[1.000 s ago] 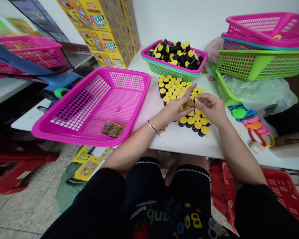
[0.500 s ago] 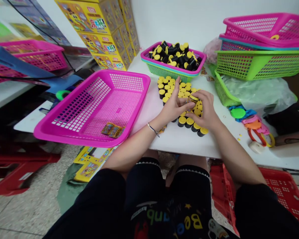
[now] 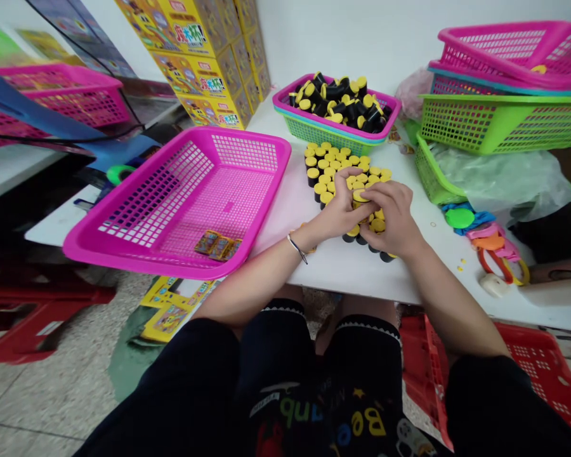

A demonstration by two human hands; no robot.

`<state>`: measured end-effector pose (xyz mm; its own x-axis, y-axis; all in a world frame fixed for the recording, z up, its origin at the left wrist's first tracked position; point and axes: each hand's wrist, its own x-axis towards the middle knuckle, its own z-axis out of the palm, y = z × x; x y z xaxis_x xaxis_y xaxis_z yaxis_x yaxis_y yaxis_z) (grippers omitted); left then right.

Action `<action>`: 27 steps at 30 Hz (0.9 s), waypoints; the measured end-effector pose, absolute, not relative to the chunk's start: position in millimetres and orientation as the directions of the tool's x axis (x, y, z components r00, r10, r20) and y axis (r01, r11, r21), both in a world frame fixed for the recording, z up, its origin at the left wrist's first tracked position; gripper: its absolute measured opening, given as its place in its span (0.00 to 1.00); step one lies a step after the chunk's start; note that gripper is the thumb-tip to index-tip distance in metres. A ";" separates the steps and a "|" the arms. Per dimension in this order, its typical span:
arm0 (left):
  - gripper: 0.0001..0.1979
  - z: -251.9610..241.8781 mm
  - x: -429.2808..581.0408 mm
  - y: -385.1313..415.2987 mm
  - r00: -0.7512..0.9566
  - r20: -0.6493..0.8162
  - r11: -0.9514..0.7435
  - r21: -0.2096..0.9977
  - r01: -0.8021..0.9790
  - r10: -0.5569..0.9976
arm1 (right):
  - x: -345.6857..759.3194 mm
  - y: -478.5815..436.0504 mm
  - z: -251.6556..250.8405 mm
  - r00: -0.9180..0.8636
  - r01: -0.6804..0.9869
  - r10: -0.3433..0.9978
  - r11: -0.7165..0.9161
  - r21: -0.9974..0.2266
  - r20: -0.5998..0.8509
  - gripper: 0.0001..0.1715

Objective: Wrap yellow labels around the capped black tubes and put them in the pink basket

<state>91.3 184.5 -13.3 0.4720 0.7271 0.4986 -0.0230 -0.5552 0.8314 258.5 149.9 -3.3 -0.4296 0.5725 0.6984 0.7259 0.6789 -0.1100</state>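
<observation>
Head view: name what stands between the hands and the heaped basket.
Upright yellow-capped tubes stand in rows between the left hand, the right hand and the heaped basket; the head view shows it.

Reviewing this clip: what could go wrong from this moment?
1. The left hand and right hand grip one yellow-capped container directly over the packed upright containers; a slip could topple several.
2. The pink basket overhangs the table edge and might tip.
</observation>
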 end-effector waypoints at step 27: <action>0.32 2.7 83.6 170.4 0.593 0.434 -0.417 0.892 -0.175 0.678 | 259.0 148.7 -1.0 -0.446 0.743 0.368 0.660 0.109 0.816 0.15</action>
<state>83.6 170.4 2.7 0.5931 0.6783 0.4337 -0.1751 -0.4171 0.8918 259.0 148.7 -1.0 -0.4464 0.3677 0.8158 0.7435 0.6598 0.1094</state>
